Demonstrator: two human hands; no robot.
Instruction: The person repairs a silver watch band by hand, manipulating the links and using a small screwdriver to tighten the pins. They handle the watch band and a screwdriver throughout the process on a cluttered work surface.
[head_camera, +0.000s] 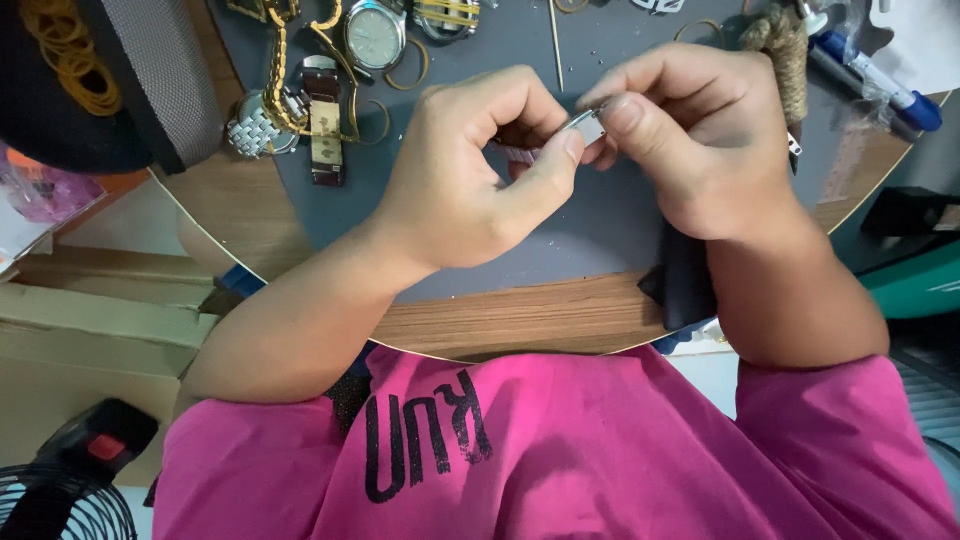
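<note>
While hovering over the round grey work mat, the left hand and right hand are both pinching a small silver metal watch-band piece — fingertips pressed together.

Small clasp piece pinched between both thumbs: bright metal, polished, smooth. Work mat: dark grey, matt, speckled with fine grit. Round table: wood grain, satin sheen. Watch at top: shiny metal case, glossy face. Strap: brown leather, smooth. Bracelet: brushed steel links. Shirt: pink knit cloth, matt.
</note>
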